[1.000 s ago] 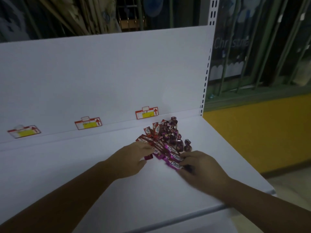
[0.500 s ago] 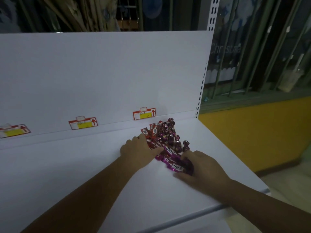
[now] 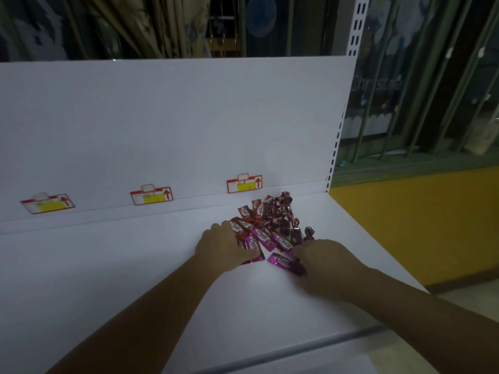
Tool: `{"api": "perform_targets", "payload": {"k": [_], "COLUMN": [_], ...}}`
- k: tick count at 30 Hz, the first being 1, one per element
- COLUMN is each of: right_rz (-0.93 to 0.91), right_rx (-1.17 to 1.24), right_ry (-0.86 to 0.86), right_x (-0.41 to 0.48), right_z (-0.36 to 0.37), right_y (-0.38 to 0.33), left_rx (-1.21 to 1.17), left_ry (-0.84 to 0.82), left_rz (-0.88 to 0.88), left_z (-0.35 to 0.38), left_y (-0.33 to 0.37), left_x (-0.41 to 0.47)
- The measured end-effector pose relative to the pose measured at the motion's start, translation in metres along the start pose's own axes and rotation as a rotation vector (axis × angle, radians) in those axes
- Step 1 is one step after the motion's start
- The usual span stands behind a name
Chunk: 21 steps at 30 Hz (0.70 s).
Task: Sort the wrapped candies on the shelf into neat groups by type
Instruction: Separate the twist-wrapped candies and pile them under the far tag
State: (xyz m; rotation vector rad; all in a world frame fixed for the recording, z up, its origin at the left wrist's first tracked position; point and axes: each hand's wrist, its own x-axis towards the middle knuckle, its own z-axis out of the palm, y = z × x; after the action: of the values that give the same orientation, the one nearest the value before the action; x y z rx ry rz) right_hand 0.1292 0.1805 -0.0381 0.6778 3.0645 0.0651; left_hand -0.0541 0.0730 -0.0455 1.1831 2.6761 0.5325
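Left hand (image 3: 225, 247) lies palm down on the shelf, fingers together and flat, covering the left edge of the candy pile; it presses on wrappers, clamped on nothing. Right hand (image 3: 328, 264) lies palm down at the pile's near right corner, fingers curled over the end of one magenta bar (image 3: 283, 261); whether it pinches that bar or only rests on it, cannot tell

Largest to smallest:
- white shelf (image 3: 135, 279): flat deck with upright back panel (image 3: 175, 125), bare apart from the pile, which sits at the far right near the back panel
- perforated upright post (image 3: 356, 25) at the right end of the back panel
- three red-and-yellow price tags along the back edge: left (image 3: 47, 203), middle (image 3: 151, 195), right (image 3: 244, 183); the pile lies just below the right one
- magenta "Choco" bars (image 3: 282, 242): several side by side between the two hands, slanted
- red "Choco" bars (image 3: 244, 211): behind the left hand, overlapping
- dark twist-wrapped candies (image 3: 282, 211): clustered at the far right of the pile, touching the bars; one (image 3: 309, 232) stands just off the cluster
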Motion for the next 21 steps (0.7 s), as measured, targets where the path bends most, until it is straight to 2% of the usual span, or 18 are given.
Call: {"api": "perform_targets", "payload": {"k": [4, 10, 13, 15, 18, 21], "right_rz": [0.054, 0.198, 0.183, 0.168, 0.183, 0.126], "right_rx": [0.160, 0.451, 0.595, 0.635, 0.589, 0.290], "right_ry": [-0.002, 0.121, 0.074, 0.026, 0.006, -0.044], "right_x": [-0.002, -0.009, -0.004, 0.001, 0.008, 0.011], "right_z": [0.005, -0.004, -0.007, -0.006, -0.002, 0.004], "right_y": [0.000, 0.007, 0.005, 0.001, -0.009, -0.018], "left_rx": [-0.135, -0.062, 0.040, 0.016, -0.243, -0.479], "left_ry": [-0.044, -0.174, -0.171, -0.165, -0.154, -0.072], "left_rz": [0.090, 0.079, 0.177, 0.227, 0.215, 0.097], "left_z": [-0.002, -0.018, -0.019, -0.016, -0.017, -0.020], "left_y": [0.000, -0.007, -0.010, -0.014, -0.020, -0.021], "left_x": [0.000, -0.001, -0.007, -0.011, -0.016, -0.010]}}
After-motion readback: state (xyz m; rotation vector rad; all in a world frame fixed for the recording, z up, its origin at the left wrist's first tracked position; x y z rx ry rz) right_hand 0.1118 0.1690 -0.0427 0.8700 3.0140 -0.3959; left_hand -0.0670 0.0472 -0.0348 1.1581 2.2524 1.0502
